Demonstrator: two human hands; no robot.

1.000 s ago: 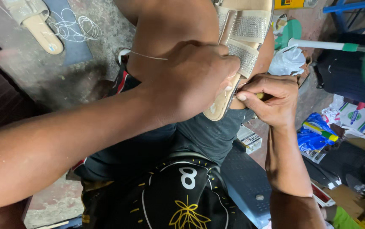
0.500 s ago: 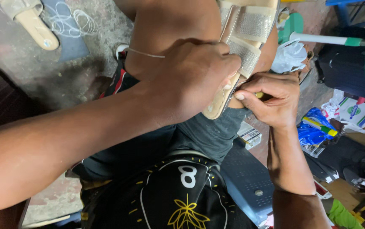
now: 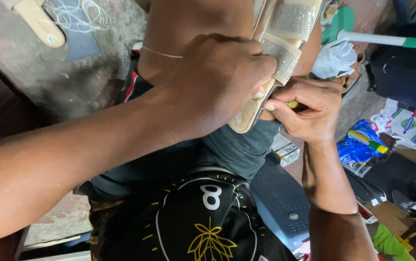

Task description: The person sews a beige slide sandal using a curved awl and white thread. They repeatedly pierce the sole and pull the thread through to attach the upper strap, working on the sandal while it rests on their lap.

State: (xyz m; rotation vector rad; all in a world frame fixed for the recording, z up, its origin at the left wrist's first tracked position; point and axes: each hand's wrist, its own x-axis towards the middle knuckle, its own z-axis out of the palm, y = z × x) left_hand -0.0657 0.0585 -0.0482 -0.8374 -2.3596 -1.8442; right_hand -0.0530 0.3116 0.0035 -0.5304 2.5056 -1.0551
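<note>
My left hand (image 3: pixel 217 87) grips a beige sandal (image 3: pixel 285 34) with sparkly straps, holding it against my raised knee (image 3: pixel 193 29). The sandal's sole edge points down toward my lap. My right hand (image 3: pixel 307 111) is closed around a small tool with a yellowish handle (image 3: pixel 292 104), pressed against the side of the sole; the tool's tip is hidden by my fingers. A thin white thread (image 3: pixel 162 52) runs across my leg toward the sandal.
A second beige sandal (image 3: pixel 36 21) and loose white thread (image 3: pixel 80 12) lie on the concrete floor at top left. A blue stool (image 3: pixel 285 203) sits by my leg. Blue packets (image 3: pixel 358 145), a small box (image 3: pixel 285 150), a white bag (image 3: pixel 334 58) and clutter fill the right side.
The view has shifted slightly; both hands keep their grip on the sandal and tool, with my right hand staying pressed at the sole's edge.
</note>
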